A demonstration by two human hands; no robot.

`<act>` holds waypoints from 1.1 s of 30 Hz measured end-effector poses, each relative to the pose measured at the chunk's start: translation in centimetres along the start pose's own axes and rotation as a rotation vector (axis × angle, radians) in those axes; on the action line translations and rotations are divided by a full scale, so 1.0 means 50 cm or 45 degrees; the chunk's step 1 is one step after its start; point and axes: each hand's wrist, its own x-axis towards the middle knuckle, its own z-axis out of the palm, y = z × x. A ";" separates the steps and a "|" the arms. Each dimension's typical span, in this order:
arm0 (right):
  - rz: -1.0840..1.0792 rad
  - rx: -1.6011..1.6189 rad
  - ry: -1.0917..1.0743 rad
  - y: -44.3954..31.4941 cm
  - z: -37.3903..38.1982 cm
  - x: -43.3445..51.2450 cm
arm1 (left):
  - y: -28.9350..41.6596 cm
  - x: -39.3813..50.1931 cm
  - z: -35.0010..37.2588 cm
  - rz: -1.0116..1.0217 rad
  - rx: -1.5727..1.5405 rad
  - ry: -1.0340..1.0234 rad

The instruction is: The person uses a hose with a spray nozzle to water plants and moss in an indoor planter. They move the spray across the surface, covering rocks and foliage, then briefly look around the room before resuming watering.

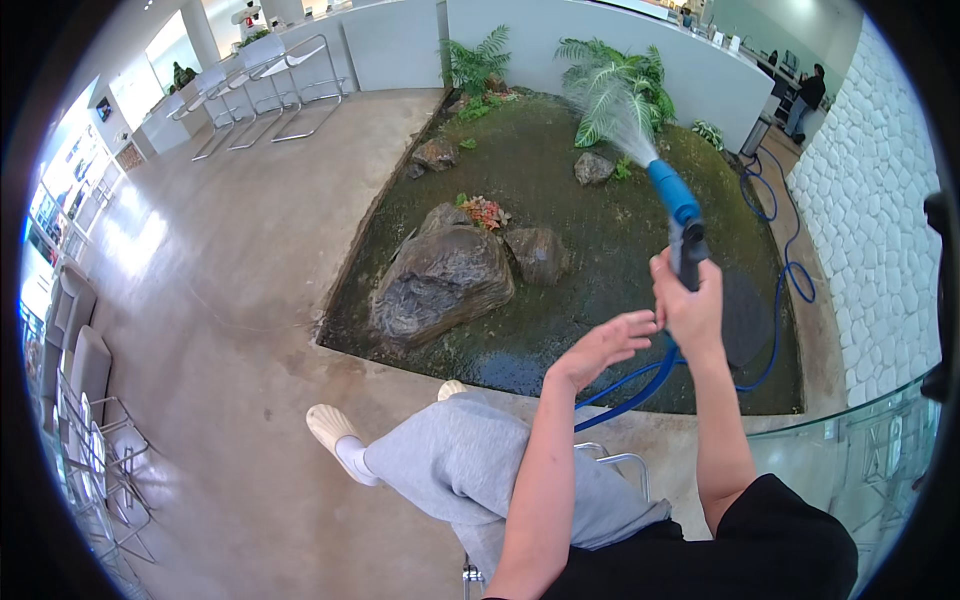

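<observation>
My right hand (691, 304) grips the handle of a blue and grey hose spray nozzle (675, 193), which points away from me. A fan of water (626, 124) leaves its tip towards a leafy fern (600, 90) at the back of the planted bed. Just left of the handle, my left hand (609, 346) is raised with its fingers apart and holds nothing; its fingertips come close to the right hand, and I cannot tell whether they touch. From below the nozzle a blue hose (637, 394) hangs down and curves off to the left.
Large rocks (446, 281) and a red-leaved plant (486, 212) sit in the mossy bed (465, 367). More blue hose (781, 289) runs beside a white stone wall (870, 202). A glass table edge (840, 420) is at right. Chrome stools (289, 71) and a person (806, 101) are farther back.
</observation>
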 end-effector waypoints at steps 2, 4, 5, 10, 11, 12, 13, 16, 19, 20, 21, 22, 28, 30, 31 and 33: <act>-0.105 -0.051 -0.097 0.008 0.037 -0.028 | -0.011 -0.009 0.013 0.071 0.010 -0.141; -0.088 -0.034 -0.105 0.024 0.082 -0.055 | -0.012 -0.029 0.026 0.095 0.119 -0.216; 0.018 -0.053 -0.096 0.029 0.102 -0.063 | -0.008 -0.042 0.032 0.058 0.123 -0.100; 0.094 0.236 -0.044 0.018 0.126 -0.083 | 0.019 -0.107 0.066 0.081 -0.006 0.218; 0.074 0.215 -0.058 0.012 0.129 -0.084 | 0.024 -0.110 0.070 0.128 -0.015 0.212; 0.055 0.191 -0.069 0.007 0.129 -0.085 | 0.030 -0.112 0.069 0.097 0.026 0.199; 0.035 0.166 -0.081 0.003 0.129 -0.088 | 0.034 -0.112 0.067 0.081 0.051 0.156; 0.060 0.151 -0.096 -0.001 0.123 -0.098 | 0.030 -0.111 0.061 0.068 0.042 0.138; -0.043 0.109 -0.146 0.006 0.114 -0.095 | 0.013 -0.108 0.055 0.050 0.050 0.098; -0.097 0.094 -0.158 0.008 0.113 -0.094 | 0.010 -0.106 0.052 0.014 0.074 0.104; -0.103 0.180 -0.163 0.010 0.114 -0.092 | 0.007 -0.106 0.052 0.082 -0.010 0.116; -0.109 0.266 -0.166 0.011 0.118 -0.090 | 0.006 -0.105 0.055 0.128 -0.084 0.164; -0.144 0.299 -0.198 0.007 0.145 -0.099 | 0.050 -0.073 0.088 0.244 -0.266 0.585; -0.190 0.323 -0.198 0.011 0.150 -0.108 | 0.053 -0.059 0.115 0.368 0.002 0.865; -0.213 0.320 -0.182 0.015 0.151 -0.111 | 0.050 -0.051 0.127 0.405 0.143 1.017; -0.198 0.255 -0.190 0.025 0.150 -0.106 | 0.054 -0.066 0.115 0.376 0.128 0.966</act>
